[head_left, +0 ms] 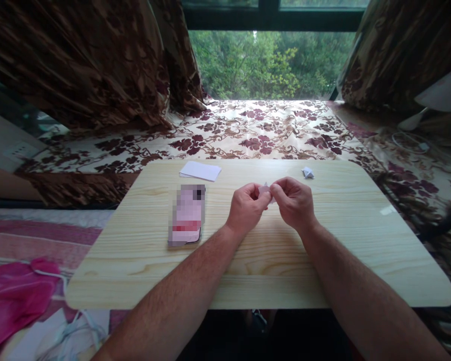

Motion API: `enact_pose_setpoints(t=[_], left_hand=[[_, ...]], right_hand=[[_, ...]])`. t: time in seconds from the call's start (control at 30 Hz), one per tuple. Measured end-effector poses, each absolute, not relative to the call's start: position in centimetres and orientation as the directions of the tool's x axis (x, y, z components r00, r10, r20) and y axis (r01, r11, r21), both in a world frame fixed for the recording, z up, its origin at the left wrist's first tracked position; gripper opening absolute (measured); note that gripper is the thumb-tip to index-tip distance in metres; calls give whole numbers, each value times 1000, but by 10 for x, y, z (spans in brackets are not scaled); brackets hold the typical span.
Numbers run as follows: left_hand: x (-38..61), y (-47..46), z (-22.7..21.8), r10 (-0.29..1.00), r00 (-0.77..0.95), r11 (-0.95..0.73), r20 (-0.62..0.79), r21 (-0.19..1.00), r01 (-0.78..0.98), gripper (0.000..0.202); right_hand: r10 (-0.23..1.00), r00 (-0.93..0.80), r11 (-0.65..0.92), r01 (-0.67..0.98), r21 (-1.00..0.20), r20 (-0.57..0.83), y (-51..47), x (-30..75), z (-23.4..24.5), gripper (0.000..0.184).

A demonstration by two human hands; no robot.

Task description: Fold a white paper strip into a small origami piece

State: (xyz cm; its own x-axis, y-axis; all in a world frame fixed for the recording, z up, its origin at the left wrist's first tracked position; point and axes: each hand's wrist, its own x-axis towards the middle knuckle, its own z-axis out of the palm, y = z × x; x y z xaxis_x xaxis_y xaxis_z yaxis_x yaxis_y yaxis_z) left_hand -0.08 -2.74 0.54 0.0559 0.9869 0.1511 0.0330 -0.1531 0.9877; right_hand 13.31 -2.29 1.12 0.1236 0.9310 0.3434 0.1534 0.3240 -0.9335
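My left hand [247,206] and my right hand [293,201] meet over the middle of a pale wooden table [346,250]. Both pinch a small folded piece of white paper [265,189] between their fingertips, and most of it is hidden by the fingers. A stack of white paper sheets [200,170] lies at the far left of the table. A small folded paper figure [307,173] sits at the far right, beyond my right hand. A phone [187,214] lies flat to the left of my left hand.
Behind the table runs a floral-covered ledge [255,130] under a window, with brown patterned curtains [90,55] on both sides. A pink cloth [15,296] and white cables [75,326] lie on the bed at lower left.
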Motion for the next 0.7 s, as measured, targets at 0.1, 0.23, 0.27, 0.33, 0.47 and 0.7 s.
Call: enact_pose_setpoints(t=[0.1,0.23,0.27,0.33,0.47,0.7], left_hand=[[0,-28,5,987,42,-154,152,988,31,25],[0,-27,2,990,26,-141,141,990,-4,23],[0,-26,2,990,25,-137,137,991,-14,23],[0,-25,0,992,28,-125,126,992,-33,22],[-1,-23,-2,992,58,-105,109,992,-63,23],[-2,-25,1,987,61,-145,147,989,-36,24]], right_hand=[[932,119,325,146,-934,343,-23,133,11,14],[930,113,334,144,-931,351,-23,132,11,14],[928,111,338,146,-930,355,-23,132,11,13],[924,110,350,148,-925,367,-24,133,11,13],[917,113,365,148,-919,382,-24,133,10,12],[921,115,352,157,-923,371,-25,132,10,13]])
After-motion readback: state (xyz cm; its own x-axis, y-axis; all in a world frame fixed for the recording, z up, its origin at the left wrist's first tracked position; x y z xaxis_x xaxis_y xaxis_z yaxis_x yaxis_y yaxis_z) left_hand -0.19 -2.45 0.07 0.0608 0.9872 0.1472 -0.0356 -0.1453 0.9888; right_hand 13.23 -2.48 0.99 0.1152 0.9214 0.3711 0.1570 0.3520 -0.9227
